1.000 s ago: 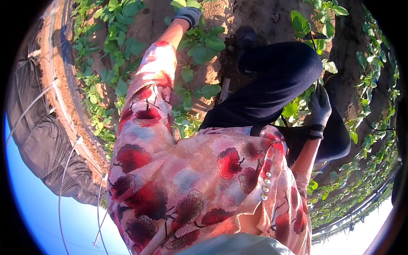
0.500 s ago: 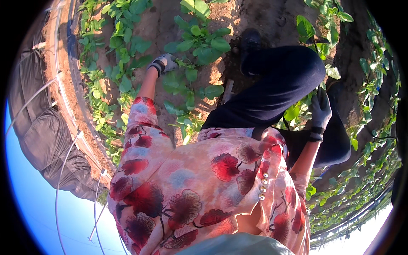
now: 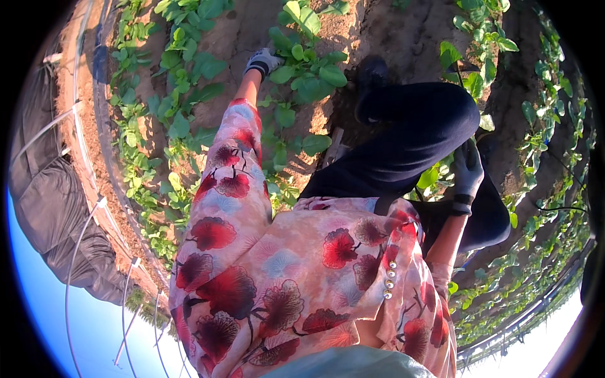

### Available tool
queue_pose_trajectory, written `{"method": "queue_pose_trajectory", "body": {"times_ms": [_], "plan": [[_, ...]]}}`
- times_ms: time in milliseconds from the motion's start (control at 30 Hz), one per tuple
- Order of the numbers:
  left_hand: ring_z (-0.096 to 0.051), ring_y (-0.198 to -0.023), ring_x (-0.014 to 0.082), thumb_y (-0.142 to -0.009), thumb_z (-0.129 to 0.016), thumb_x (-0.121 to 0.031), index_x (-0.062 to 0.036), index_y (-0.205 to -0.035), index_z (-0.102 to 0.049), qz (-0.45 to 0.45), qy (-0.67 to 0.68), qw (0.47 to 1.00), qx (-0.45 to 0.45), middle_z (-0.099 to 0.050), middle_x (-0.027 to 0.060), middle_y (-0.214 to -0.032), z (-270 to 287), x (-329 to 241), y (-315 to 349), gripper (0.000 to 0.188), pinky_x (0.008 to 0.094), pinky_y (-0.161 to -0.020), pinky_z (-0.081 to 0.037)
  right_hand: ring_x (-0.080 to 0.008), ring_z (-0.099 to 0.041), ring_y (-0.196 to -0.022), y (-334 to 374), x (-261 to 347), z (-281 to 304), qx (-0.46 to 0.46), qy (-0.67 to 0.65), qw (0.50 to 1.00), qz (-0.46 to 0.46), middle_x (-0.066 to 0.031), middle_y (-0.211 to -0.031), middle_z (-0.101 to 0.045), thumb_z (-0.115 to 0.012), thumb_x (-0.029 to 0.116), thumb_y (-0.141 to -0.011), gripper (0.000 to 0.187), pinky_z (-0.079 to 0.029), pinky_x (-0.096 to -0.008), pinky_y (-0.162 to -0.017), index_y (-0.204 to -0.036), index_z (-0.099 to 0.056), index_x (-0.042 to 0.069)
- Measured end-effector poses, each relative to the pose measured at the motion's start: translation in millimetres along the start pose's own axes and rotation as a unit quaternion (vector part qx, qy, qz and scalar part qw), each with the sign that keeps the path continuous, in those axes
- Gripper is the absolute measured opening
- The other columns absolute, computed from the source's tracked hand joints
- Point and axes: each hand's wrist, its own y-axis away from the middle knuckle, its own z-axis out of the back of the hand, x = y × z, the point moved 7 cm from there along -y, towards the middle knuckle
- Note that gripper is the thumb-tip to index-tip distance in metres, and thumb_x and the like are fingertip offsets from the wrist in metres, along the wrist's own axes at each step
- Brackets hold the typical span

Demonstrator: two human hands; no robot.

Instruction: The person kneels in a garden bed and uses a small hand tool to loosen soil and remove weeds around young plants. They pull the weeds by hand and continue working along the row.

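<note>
"Several thin, pale poles (image 3: 80,252) bend in curves at the left side. What is behind them?"

"A dark sheet (image 3: 60,214), soft and full of wrinkles. To the right of it grows a row of plants (image 3: 183,85) with smooth, rounded leaves."

"And the left hand (image 3: 263,61)?"

"It wears a grey glove and is stretched out over dry, brown soil (image 3: 242,31). Just to its right stands the leafy plant (image 3: 309,75), with broad oval leaves, and the fingers are at its edge. Whether they are closed on something, I cannot tell."

"What comes after?"

"A pale pink shirt (image 3: 283,220) with red, fan-shaped flowers, then dark trousers (image 3: 409,126) of plain cloth, the knee sharply bent."

"And the right hand (image 3: 468,173)?"

"Also gloved, beside the bent leg, well apart from the left one. Its fingers point upward; I cannot tell if they grip anything. At the far right, more green plants (image 3: 548,126) make a curved line."
</note>
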Motion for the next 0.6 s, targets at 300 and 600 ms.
{"method": "queue_pose_trajectory", "body": {"times_ms": [300, 600], "plan": [[-0.06, -0.092, 0.0259, -0.073, -0.067, -0.038, -0.0063, -0.114, -0.059, -0.04, 0.068, 0.994, 0.077, -0.064, 0.0157, -0.102, -43, 0, -27, 0.053, 0.0353, -0.081, -0.047, -0.0019, -0.047, -0.065, 4, 11, -1, -0.004, 0.015, 1.0, -0.013, -0.0045, -0.109, -0.061, -0.059, 0.003, -0.084, 0.039, -0.038, -0.0166, -0.053, -0.122, -0.051, -0.004], [-0.061, -0.097, 0.0283, -0.068, -0.069, -0.04, -0.0049, -0.104, -0.065, 0.061, 0.073, 0.99, 0.104, -0.065, 0.0167, -0.102, -20, -19, -13, 0.05, 0.0382, -0.085, -0.046, -0.0024, -0.048, -0.067, 5, 14, -1, 0.0, 0.012, 1.0, -0.006, -0.0052, -0.11, -0.061, -0.06, 0.003, -0.085, 0.04, -0.038, -0.0166, -0.054, -0.123, -0.05, -0.004]]}}
